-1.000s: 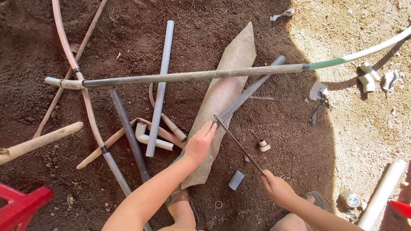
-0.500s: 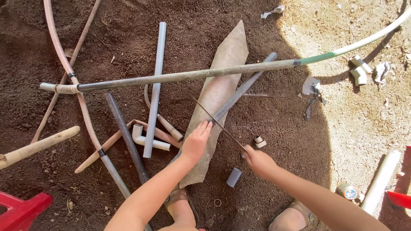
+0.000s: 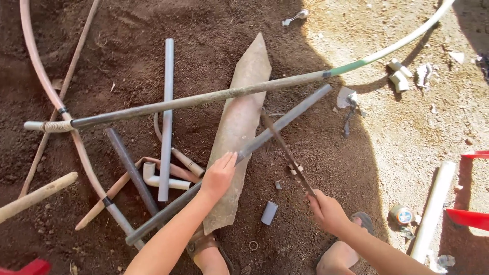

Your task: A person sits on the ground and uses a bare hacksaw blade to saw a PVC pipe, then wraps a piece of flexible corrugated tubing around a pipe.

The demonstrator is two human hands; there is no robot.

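My left hand (image 3: 220, 174) lies flat, fingers together and stretched out, pressing a grey pipe (image 3: 254, 146) down onto a long pointed slab (image 3: 239, 122) that lies on the dark soil. My right hand (image 3: 326, 210) is curled tight around the handle end of a thin saw blade (image 3: 285, 150), whose far end rests across the grey pipe just beyond the slab's edge. A short grey offcut (image 3: 269, 213) lies on the ground between my hands, with a small ring (image 3: 253, 245) near it. A long pole (image 3: 204, 99) crosses over the slab, dull grey in the shade, with a green band and pale end out in the sun. To the left lie an upright pale pipe (image 3: 166, 117), a white elbow piece (image 3: 153, 175), a dark pipe (image 3: 130, 170) and a pink hose (image 3: 48, 91). At the right, in sunlight, sits a small round roll with a blue face (image 3: 402, 214) beside a white pipe (image 3: 433, 209); white fittings (image 3: 397, 74) lie farther up, and red plastic (image 3: 471, 218) shows at the edge.
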